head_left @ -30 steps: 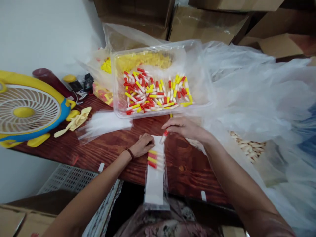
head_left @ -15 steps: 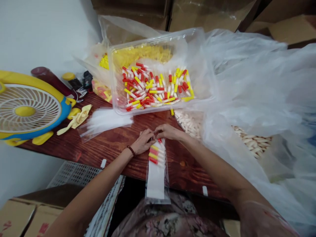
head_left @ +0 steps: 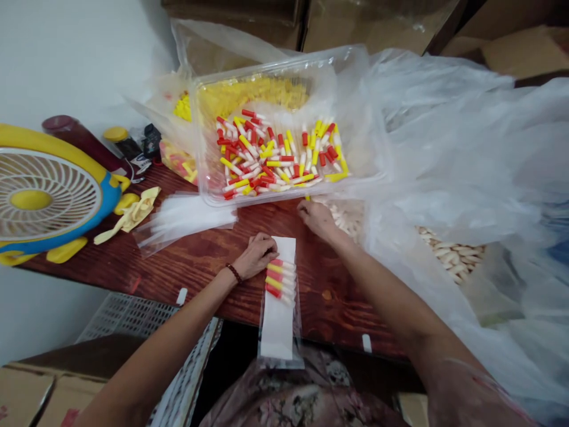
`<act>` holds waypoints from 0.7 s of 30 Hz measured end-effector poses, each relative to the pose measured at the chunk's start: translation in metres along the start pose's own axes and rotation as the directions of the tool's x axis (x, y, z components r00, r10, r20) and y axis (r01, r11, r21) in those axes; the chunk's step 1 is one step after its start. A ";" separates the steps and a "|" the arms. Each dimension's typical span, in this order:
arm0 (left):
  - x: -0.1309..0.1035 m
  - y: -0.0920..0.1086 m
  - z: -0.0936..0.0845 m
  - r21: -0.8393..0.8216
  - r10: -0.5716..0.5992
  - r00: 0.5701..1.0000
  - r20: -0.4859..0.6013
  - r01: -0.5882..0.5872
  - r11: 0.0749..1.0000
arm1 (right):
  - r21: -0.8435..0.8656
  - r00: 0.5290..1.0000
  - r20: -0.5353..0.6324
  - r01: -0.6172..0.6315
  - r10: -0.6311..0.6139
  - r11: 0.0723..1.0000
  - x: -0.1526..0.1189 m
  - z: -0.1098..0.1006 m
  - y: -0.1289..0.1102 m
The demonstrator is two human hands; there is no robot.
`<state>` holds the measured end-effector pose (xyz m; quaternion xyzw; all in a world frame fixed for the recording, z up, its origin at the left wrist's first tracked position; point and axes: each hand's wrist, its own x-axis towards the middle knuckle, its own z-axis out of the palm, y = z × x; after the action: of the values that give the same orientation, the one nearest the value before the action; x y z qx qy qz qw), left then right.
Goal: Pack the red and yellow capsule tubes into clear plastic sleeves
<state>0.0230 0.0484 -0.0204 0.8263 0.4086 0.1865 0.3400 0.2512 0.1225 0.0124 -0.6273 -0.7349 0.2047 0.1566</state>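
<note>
A clear plastic sleeve (head_left: 278,347) with a white card inside hangs a little over the table's front edge. Several short white sticks (head_left: 280,281) with red or yellow ends lie side by side across the card. My left hand (head_left: 255,256) is closed on the sleeve's upper left edge, beside the topmost stick. Farther back, my right hand (head_left: 319,219) is at the front rim of the clear tray (head_left: 288,198), fingers drawn together near a yellow-ended piece (head_left: 307,197). Whatever its fingertips hold, if anything, is hidden. Many similar red, yellow and white sticks (head_left: 267,157) lie loose in the tray.
Flat empty sleeves (head_left: 191,216) lie left of my hands. A yellow and blue fan (head_left: 48,198), a bottle (head_left: 82,142) and a jar (head_left: 120,139) stand at the left. Large plastic bags with pale pieces (head_left: 456,255) fill the right side. Cardboard boxes (head_left: 377,26) stand behind.
My right hand has left the sleeve's top and moved up and right to the tray's rim. The upper card is now uncovered. My left hand stays on the sleeve.
</note>
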 end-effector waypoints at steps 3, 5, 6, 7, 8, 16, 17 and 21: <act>0.000 -0.002 0.001 0.005 0.009 1.000 0.003 -0.009 1.000 | -0.311 0.983 -0.175 -0.112 0.059 0.944 0.021 -0.006 0.007; 0.000 -0.003 0.002 0.004 0.011 1.000 0.008 -0.011 1.000 | -0.373 0.981 -0.172 -0.146 0.087 0.916 0.031 -0.003 0.008; 0.000 -0.003 0.001 0.003 0.011 1.000 0.013 -0.011 1.000 | -0.382 0.981 -0.165 -0.159 0.102 0.911 0.035 -0.001 0.007; 0.000 -0.003 0.001 0.003 0.011 1.000 0.019 -0.011 1.000 | -0.383 0.979 -0.162 -0.175 0.121 0.907 0.037 0.002 0.006; 0.001 -0.003 0.001 0.004 0.011 1.000 0.022 -0.011 1.000 | -0.379 0.977 -0.165 -0.193 0.139 0.905 0.038 0.004 0.004; 0.003 -0.003 -0.003 -0.004 0.017 0.999 0.027 -0.017 1.000 | -0.302 0.962 -0.216 -0.226 0.165 0.926 0.029 0.004 -0.004; 0.003 -0.003 -0.003 0.000 0.021 0.999 0.027 -0.021 1.000 | -0.298 0.959 -0.211 -0.248 0.190 0.922 0.029 0.006 -0.006; 0.003 -0.004 -0.003 0.011 0.047 0.999 0.027 -0.047 0.999 | -0.321 0.947 -0.173 -0.314 0.271 0.893 0.027 0.013 -0.011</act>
<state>0.0211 0.0542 -0.0215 0.8400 0.3855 0.1813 0.3361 0.2313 0.1463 0.0062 -0.7599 -0.6452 0.0549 0.0569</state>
